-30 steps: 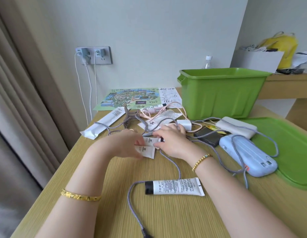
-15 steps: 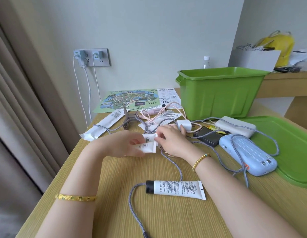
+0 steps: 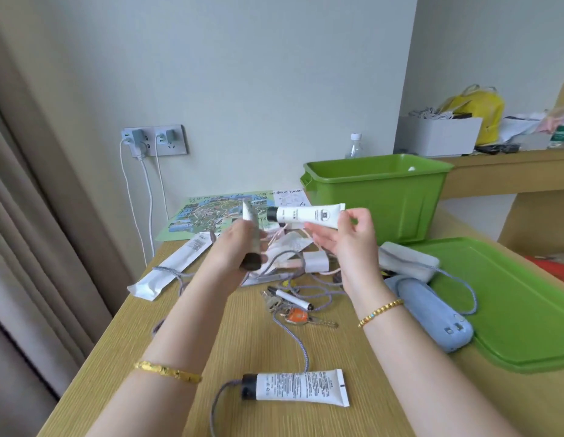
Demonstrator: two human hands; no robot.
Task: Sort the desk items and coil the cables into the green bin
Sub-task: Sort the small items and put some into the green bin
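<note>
My right hand holds a small white tube with a black cap level above the desk, pinched at its crimped end. My left hand grips a second small tube, blurred, cap end down. Behind them stands the green bin, open at the top. A larger white tube lies near the front edge over a grey braided cable. More grey and pink cables tangle around a white charger mid-desk.
Keys with an orange tag and a pen lie mid-desk. A blue power bank and a grey pouch sit beside the green lid. A white packet and a map lie at the left back.
Both hands rose from the desk, each lifting a small tube out of the cable pile. The keys and pen underneath are now uncovered.
</note>
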